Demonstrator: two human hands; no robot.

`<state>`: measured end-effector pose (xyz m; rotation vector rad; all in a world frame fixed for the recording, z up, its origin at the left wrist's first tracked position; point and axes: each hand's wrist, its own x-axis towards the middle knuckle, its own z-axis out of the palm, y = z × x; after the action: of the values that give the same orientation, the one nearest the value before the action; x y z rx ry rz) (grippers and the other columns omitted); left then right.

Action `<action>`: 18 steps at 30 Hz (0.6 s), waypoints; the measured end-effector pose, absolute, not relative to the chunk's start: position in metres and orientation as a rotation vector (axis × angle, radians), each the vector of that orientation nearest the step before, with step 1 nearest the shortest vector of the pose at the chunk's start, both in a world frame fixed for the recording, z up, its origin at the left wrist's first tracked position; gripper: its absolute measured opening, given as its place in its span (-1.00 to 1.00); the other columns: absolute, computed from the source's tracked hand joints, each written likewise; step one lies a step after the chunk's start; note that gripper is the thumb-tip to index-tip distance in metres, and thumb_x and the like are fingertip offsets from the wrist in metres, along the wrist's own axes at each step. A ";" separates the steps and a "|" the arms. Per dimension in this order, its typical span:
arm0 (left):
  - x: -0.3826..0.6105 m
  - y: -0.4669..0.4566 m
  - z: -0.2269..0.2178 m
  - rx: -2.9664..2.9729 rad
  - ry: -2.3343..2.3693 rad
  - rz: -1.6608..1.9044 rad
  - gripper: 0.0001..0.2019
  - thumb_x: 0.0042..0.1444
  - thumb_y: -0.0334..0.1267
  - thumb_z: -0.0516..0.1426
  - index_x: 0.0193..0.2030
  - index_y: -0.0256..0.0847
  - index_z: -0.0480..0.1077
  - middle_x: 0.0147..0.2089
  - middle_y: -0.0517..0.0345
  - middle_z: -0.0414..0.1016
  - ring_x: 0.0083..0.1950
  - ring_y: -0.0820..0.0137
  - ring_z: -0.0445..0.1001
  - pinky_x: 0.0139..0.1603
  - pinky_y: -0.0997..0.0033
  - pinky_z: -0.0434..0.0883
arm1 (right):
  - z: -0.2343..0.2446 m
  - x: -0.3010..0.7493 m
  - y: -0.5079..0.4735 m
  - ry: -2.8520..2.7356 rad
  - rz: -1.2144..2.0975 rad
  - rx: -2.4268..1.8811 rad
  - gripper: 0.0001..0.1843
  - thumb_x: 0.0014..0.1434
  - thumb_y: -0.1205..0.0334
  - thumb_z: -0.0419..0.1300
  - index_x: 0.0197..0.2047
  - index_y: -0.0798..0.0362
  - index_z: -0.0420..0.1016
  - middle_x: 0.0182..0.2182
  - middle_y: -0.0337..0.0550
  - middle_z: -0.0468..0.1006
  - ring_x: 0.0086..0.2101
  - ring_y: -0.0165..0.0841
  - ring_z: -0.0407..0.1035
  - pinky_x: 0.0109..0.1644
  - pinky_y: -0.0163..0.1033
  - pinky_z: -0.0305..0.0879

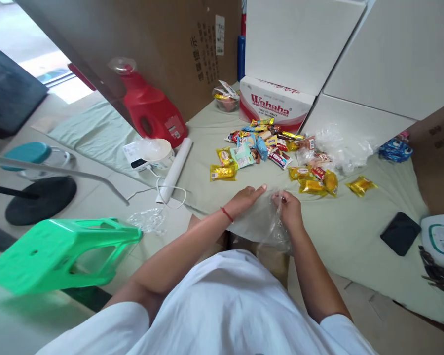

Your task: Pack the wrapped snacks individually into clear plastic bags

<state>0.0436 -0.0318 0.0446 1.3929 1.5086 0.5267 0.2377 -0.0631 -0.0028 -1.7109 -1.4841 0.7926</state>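
A clear plastic bag (257, 219) hangs between my two hands, close to my lap at the near edge of the cloth-covered surface. My right hand (289, 209) is closed, pinching the bag's upper right edge. On the other side, my left hand (244, 199), with a red string at the wrist, is closed on the bag's left side, its thumb pointing forward; its lower fingers are partly hidden. Just beyond lie yellow-wrapped snacks (223, 172), more yellow packets (313, 187) and a pile of mixed wrapped snacks (261, 140).
A Wahaha carton (276, 103) stands at the back, with crumpled clear plastic bags (342, 148) to its right. At left are a red jug (151, 108), a white roll (174, 170), a cable and a green stool (59, 251). A black flat object (400, 233) lies right.
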 end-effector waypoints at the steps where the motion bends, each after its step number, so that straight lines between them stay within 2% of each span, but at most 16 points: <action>1: 0.051 -0.037 0.045 1.436 1.549 0.586 -0.51 0.24 0.31 0.11 -0.23 -0.15 0.39 -0.19 0.05 0.53 -0.09 0.20 0.51 -0.02 0.26 0.40 | 0.001 0.238 -0.065 -1.542 0.681 -1.783 -0.71 0.28 0.05 0.13 -0.25 0.05 0.58 -0.31 -0.13 0.55 -0.31 -0.31 0.37 -0.20 -0.26 0.21; 5: 0.081 -0.063 0.051 1.596 1.578 0.755 -0.59 0.29 0.20 0.11 -0.25 -0.13 0.28 -0.15 0.04 0.43 -0.05 0.24 0.44 0.05 0.22 0.37 | 0.013 0.234 -0.071 -1.743 0.222 -2.086 -0.78 0.38 0.17 0.09 -0.16 0.02 0.56 -0.18 -0.04 0.54 -0.15 -0.21 0.32 -0.20 -0.22 0.09; 8: 0.100 -0.070 0.055 1.642 1.530 0.751 -0.58 0.16 0.19 0.25 -0.28 -0.11 0.26 -0.20 0.08 0.41 -0.09 0.23 0.41 -0.03 0.25 0.37 | 0.015 0.225 -0.070 -1.847 0.127 -2.163 -0.79 0.42 0.21 0.07 -0.17 0.01 0.53 -0.17 -0.03 0.53 -0.13 -0.18 0.29 -0.20 -0.18 0.06; 11: 0.106 -0.061 0.049 1.611 1.449 0.710 -0.60 0.03 0.05 0.33 -0.44 -0.11 0.24 -0.37 0.18 0.35 -0.19 0.28 0.36 -0.13 0.31 0.33 | 0.010 0.218 -0.066 -1.923 0.146 -2.141 -0.79 0.41 0.20 0.09 -0.20 0.01 0.53 -0.17 -0.02 0.52 -0.12 -0.16 0.29 -0.16 -0.16 0.08; 14: 0.094 -0.048 0.035 1.351 1.264 0.713 -0.65 0.13 -0.06 0.21 -0.53 -0.14 0.20 -0.53 0.30 0.18 -0.38 0.42 0.24 -0.31 0.41 0.24 | -0.001 0.223 -0.059 -1.892 0.233 -2.065 -0.81 0.35 0.21 0.13 -0.18 0.00 0.58 -0.18 -0.02 0.53 -0.13 -0.17 0.31 -0.14 -0.18 0.14; 16: 0.079 -0.041 0.026 1.091 1.205 0.740 -0.67 0.14 -0.07 0.20 -0.50 -0.15 0.21 -0.53 0.34 0.16 -0.43 0.48 0.19 -0.38 0.47 0.22 | -0.010 0.235 -0.054 -1.776 0.368 -1.981 -0.81 0.30 0.19 0.15 -0.18 0.02 0.61 -0.23 -0.05 0.54 -0.19 -0.21 0.35 -0.13 -0.20 0.19; 18: 0.063 -0.036 0.021 0.890 1.202 0.762 -0.66 0.10 -0.04 0.26 -0.46 -0.16 0.23 -0.49 0.34 0.24 -0.42 0.51 0.23 -0.39 0.51 0.28 | -0.017 0.251 -0.050 -1.608 0.539 -1.874 -0.78 0.23 0.13 0.19 -0.22 0.04 0.62 -0.29 -0.11 0.54 -0.27 -0.27 0.37 -0.12 -0.21 0.23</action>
<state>0.0631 -0.0365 0.0209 0.8905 1.2015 0.7622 0.2505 -0.0502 -0.0174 -1.8745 -1.6082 0.5387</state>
